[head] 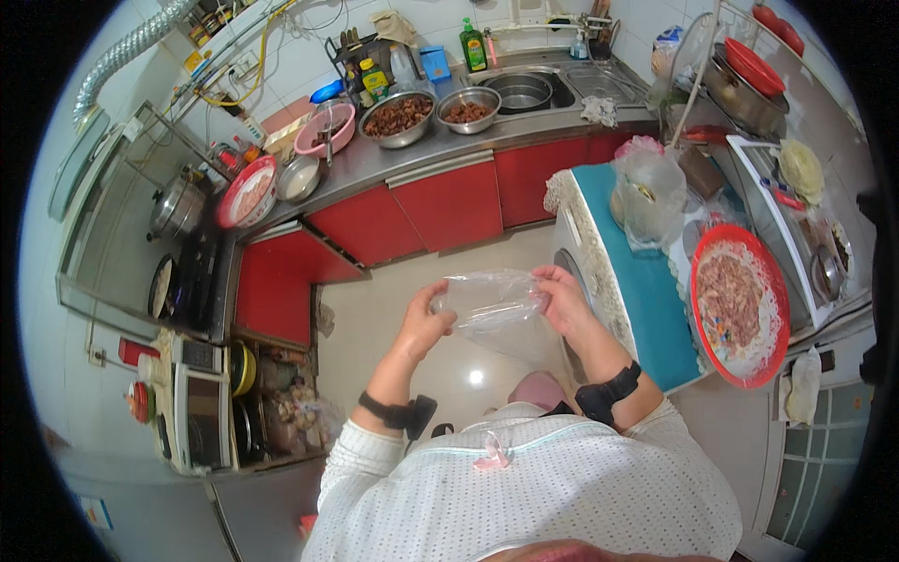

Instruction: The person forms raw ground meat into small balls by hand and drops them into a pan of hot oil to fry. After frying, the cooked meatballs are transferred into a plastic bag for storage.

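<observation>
A clear plastic bag (495,302) is stretched between my two hands, above the tiled floor. My left hand (425,317) pinches its left edge between thumb and fingers. The right edge is gripped by my right hand (562,298). The upper rim of the bag runs nearly straight across, and its thin body hangs down toward me. Through the film the pale floor shows; I see nothing inside it. To the right of my right hand stands a washing machine (570,260) with a teal cover (597,204) on top.
On the steel counter (365,168) sit a large bowl of browned meat (398,118), a smaller one (468,111) and a pink basin (325,130). A red-rimmed basin of raw meat (737,305) stands at right. At left, a pan (163,286) rests on the stove; a cabinet door (330,249) hangs ajar.
</observation>
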Motion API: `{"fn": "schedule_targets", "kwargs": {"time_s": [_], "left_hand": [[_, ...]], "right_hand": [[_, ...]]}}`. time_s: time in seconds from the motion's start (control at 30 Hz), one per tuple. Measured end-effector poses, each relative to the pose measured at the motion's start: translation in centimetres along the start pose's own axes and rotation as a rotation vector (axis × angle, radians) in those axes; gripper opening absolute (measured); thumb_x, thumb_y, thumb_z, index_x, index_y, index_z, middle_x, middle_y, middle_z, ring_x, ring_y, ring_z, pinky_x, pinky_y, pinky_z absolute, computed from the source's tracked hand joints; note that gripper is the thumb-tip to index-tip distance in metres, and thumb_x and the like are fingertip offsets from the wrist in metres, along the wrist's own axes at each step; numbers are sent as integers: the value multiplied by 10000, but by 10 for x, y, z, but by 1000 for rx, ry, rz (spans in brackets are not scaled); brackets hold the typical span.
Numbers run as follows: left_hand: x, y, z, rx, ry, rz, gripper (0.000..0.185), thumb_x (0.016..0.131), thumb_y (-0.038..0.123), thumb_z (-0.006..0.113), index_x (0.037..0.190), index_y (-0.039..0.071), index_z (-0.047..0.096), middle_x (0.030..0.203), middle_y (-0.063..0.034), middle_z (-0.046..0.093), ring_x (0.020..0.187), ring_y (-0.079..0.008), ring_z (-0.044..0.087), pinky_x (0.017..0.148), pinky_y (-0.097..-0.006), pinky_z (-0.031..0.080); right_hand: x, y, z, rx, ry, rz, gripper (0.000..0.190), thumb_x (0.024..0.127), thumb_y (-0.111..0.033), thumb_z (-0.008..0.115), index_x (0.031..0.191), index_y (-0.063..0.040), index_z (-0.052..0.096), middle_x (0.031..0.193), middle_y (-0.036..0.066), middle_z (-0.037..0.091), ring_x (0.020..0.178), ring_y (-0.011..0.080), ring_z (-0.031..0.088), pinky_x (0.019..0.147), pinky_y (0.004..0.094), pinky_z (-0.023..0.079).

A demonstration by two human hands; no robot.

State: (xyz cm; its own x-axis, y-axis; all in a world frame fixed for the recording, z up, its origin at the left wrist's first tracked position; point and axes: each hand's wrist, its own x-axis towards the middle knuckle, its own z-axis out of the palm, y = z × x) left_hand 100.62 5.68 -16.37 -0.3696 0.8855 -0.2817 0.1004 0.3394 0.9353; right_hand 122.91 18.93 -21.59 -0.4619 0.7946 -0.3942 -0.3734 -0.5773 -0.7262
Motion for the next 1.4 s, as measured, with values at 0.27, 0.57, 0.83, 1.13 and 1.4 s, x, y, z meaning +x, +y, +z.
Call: {"fn": "schedule_targets", "kwargs": {"time_s": [0.27, 0.57, 0.83, 1.13, 1.4], "left_hand": [[245, 29, -25, -410, -241, -223, 651, 740, -58, 525, 1368, 64, 406, 1067, -21, 564, 787, -121, 540, 710, -302, 461], [534, 32, -30, -444, -289, -466, 540, 748, -47, 512, 1276, 47, 451, 950, -32, 549, 754, -138, 532, 690, -310, 473], [664, 33, -27, -539, -196, -579, 148, 755, -38, 540, 839, 79, 508, 839, -34, 518, 734, -170, 539, 612, -308, 501], [694, 32, -47, -632, -197, -630, 139, 715, -57, 548, 812, 42, 536, 778, -49, 534, 707, -175, 538, 622, -312, 500], [710, 80, -60, -527, -370, -467, 195, 687, -76, 537, 853, 23, 509, 776, -59, 535, 659, -188, 526, 589, -315, 485]], "right_hand": [[239, -50, 37, 17, 62, -111, 235, 791, 76, 498, 977, -45, 578, 809, 60, 612, 607, 128, 566, 478, 252, 432], [524, -101, 50, 11, 315, -58, 197, 848, -95, 612, 1031, -38, 570, 836, 69, 598, 633, 139, 540, 501, 272, 437], [671, -156, 52, -239, 225, 99, 371, 843, -339, 653, 1070, -63, 555, 695, 14, 503, 485, 103, 401, 386, 282, 269], [674, -148, 59, -570, 263, -89, 360, 825, 17, 505, 1184, 11, 532, 980, 107, 641, 849, 206, 603, 753, 337, 484], [603, -162, 77, -399, 399, -313, 351, 891, -6, 505, 1242, -10, 487, 1147, 67, 597, 1001, 176, 563, 867, 312, 440]]}}
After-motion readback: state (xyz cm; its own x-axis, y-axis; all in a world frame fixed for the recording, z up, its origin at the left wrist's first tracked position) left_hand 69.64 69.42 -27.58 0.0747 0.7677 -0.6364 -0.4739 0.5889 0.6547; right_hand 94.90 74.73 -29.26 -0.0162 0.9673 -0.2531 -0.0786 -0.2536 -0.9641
